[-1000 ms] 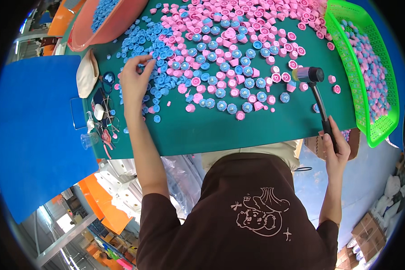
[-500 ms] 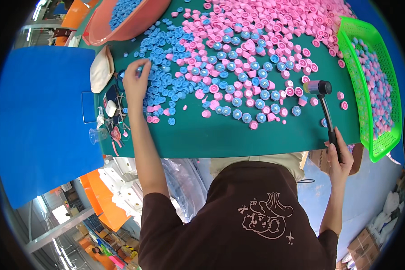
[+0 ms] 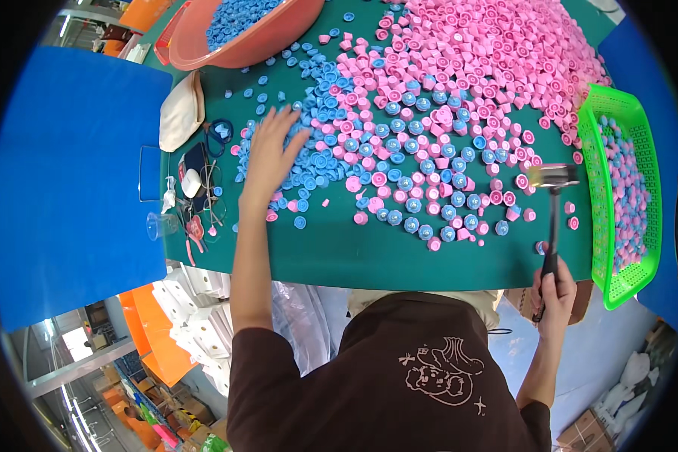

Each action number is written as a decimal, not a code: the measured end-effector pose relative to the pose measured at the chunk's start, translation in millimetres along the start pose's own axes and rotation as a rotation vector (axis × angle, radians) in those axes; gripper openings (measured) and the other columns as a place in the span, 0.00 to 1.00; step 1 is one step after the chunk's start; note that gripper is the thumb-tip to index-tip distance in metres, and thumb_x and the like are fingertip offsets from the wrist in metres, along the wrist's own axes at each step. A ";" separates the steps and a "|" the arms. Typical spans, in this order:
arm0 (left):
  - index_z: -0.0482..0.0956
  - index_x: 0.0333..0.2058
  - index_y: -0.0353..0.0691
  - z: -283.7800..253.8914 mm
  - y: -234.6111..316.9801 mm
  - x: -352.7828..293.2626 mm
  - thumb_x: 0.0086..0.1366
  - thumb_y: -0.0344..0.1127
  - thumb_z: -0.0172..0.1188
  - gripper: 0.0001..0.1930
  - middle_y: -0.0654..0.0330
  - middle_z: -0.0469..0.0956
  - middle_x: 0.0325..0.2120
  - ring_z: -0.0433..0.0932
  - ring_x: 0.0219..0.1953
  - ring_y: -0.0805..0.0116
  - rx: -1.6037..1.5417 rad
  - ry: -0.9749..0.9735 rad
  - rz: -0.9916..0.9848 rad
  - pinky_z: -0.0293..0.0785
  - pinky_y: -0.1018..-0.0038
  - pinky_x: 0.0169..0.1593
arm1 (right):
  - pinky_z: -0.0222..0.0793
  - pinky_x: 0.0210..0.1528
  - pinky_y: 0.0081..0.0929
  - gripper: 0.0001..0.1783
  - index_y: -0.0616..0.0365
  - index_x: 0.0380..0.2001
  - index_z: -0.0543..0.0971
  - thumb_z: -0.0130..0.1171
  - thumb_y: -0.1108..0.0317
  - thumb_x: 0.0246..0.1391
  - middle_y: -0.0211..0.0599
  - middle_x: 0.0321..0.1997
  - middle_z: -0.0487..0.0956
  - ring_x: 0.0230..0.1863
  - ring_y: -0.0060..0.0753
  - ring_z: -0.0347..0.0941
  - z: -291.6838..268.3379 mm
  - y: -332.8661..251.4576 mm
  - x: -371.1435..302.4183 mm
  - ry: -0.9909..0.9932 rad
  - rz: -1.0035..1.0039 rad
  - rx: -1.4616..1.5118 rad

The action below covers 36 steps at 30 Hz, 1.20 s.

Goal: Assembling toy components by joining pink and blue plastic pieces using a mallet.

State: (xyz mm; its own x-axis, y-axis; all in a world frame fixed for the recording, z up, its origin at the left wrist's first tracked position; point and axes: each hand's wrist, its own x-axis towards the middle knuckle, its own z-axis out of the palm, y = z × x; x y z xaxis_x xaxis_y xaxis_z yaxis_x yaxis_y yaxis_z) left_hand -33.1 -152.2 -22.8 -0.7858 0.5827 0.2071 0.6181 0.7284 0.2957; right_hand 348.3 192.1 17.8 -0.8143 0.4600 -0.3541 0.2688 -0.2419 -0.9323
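Note:
My left hand lies palm down over the pile of small blue caps, its fingers spread across them. In my right hand, near the table's front edge, is a small mallet, gripped by its black handle. The mallet's head is raised above the table, beside the green basket. Between my hands stand many small pink cups, several of them topped with a blue flower-shaped cap. Whether a cap is under my left palm is hidden.
A large pink heap covers the table's far side. The salmon basin of blue caps stands far left, the green basket of mixed pieces at right. A cloth pouch, pliers and a clear cup lie left.
My left hand has moved right from the blue pile's left edge, its closed fingers now spread over the caps. The mallet remains in my right hand, its handle more upright. The view has shifted.

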 end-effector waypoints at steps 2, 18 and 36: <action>0.76 0.53 0.40 -14.4 11.4 -30.2 0.65 0.48 0.56 0.22 0.50 0.70 0.58 0.61 0.64 0.46 0.030 -0.006 -0.045 0.52 0.52 0.66 | 0.53 0.15 0.13 0.25 0.64 0.58 0.66 0.52 0.58 0.64 0.27 0.27 0.71 0.15 0.15 0.60 8.5 -3.6 7.9 0.059 -0.069 0.075; 0.83 0.30 0.39 -23.7 32.4 -5.6 0.52 0.38 0.70 0.11 0.60 0.78 0.29 0.74 0.36 0.60 -0.072 0.149 -0.080 0.68 0.66 0.41 | 0.52 0.15 0.09 0.27 0.60 0.64 0.61 0.51 0.65 0.65 0.29 0.39 0.75 0.19 0.10 0.61 17.5 4.8 24.8 0.111 -0.144 0.070; 0.83 0.35 0.36 -3.8 16.8 23.3 0.57 0.40 0.67 0.13 0.59 0.80 0.28 0.76 0.30 0.68 -0.121 -0.041 -0.230 0.70 0.73 0.37 | 0.62 0.33 0.11 0.23 0.64 0.56 0.73 0.61 0.72 0.56 0.31 0.38 0.78 0.35 0.16 0.70 -16.6 3.0 -10.2 0.238 -0.097 -0.207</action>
State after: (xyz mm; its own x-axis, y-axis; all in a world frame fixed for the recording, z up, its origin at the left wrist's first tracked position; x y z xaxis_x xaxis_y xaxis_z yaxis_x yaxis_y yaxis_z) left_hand -41.0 -127.8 -9.5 -0.9023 0.4229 0.0844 0.4144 0.7962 0.4408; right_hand 366.0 200.8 17.4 -0.7044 0.6651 -0.2478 0.3147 -0.0203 -0.9490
